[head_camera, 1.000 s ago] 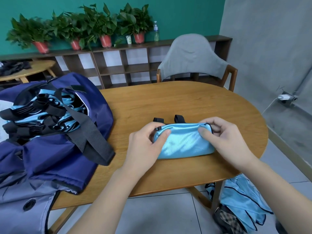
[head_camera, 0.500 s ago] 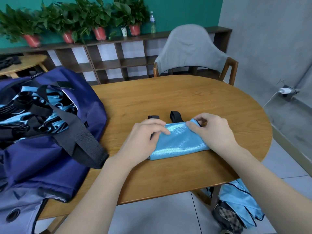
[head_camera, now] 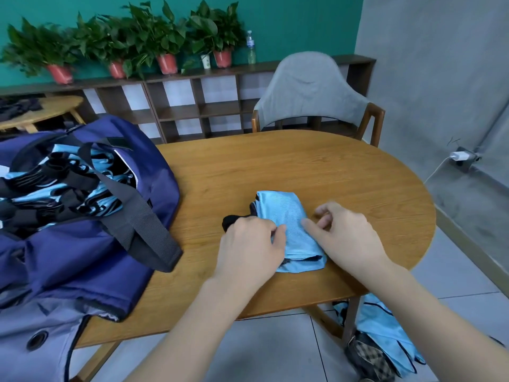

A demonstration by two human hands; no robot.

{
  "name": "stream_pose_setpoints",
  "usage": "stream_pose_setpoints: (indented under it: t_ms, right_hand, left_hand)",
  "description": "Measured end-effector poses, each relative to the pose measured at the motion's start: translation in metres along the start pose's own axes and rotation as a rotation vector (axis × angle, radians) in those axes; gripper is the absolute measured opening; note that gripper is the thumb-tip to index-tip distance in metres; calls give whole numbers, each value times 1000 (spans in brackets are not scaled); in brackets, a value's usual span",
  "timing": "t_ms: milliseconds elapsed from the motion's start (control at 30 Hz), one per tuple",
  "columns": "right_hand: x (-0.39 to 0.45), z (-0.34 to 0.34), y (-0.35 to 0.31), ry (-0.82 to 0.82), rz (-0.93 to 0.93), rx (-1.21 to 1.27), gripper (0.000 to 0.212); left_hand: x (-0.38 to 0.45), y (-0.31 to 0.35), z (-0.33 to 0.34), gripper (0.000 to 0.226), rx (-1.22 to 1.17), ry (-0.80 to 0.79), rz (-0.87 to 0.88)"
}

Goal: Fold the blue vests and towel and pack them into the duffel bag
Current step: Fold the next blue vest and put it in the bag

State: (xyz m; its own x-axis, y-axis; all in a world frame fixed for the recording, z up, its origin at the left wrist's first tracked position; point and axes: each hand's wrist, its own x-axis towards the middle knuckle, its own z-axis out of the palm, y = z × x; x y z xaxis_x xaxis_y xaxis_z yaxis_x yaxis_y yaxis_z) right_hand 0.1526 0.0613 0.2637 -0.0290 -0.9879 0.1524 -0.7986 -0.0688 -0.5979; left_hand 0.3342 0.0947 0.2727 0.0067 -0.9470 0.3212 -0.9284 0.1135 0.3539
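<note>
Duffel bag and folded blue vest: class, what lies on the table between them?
In the head view, only bare wooden table separates the duffel bag from the folded blue vest.

I can find no text, label, brand, number or sign that I can read anywhere in my head view. The bottle (head_camera: 250, 48) on the shelf at the upper middle of the frame carries a pale label band, but it is too small and blurred for me to make out any letters. The duffel bag (head_camera: 82, 244) at the left of the frame shows a dark patch near its upper edge, and I see no lettering on it. The white charger (head_camera: 459, 155) at the right edge is unmarked as far as I can tell.
</note>
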Motion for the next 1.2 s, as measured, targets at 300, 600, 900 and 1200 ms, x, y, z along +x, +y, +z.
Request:
stream_pose_setpoints:
  t_ms: [300, 600, 900, 1200]
  right_hand:
    - [-3, -5, -7, -159, 130, 122, 44]
    - [1, -15, -1, -313, 4, 624, 26]
    - [11, -30, 9, -491, -42, 858, 32]
    - [-9, 3, -16, -173, -41, 946, 29]
  left_hand:
    - [-28, 13, 11, 30, -291, 34, -61]
    - [-7, -11, -2, 26, -385, 269, 21]
    - [12, -42, -23, 16, -939, -425, -72]
    - [-12, -47, -36, 30, -823, 57, -88]
